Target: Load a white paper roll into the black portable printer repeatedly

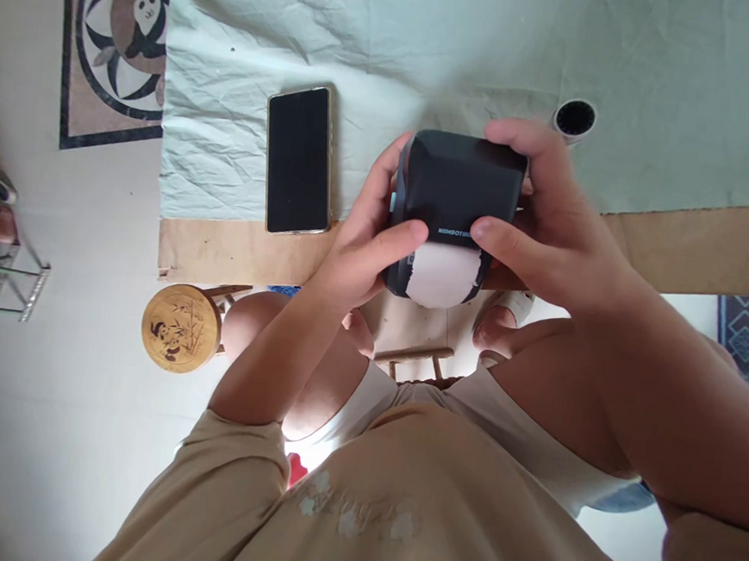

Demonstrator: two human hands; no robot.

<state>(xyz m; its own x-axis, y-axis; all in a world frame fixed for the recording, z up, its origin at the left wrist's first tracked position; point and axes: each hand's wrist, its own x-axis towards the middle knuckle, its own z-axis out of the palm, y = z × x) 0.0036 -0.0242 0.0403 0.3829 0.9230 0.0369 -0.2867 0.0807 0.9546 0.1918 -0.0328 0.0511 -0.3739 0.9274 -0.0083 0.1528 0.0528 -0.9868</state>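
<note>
Both my hands hold a small black label printer [458, 183] over the near edge of the table. A roll of white paper [443, 275] shows in its open lower part. My left hand [365, 236] grips the printer's left side, thumb pressed on the front by the paper. On the other side, my right hand [540, 224] wraps the body, its thumb on the front near the printed brand name.
A phone [298, 160] with a dark screen lies on the pale green cloth [432, 43] left of the printer. A small black round cap [575, 118] sits beyond my right hand. A round wooden stool [180, 328] stands on the floor at left.
</note>
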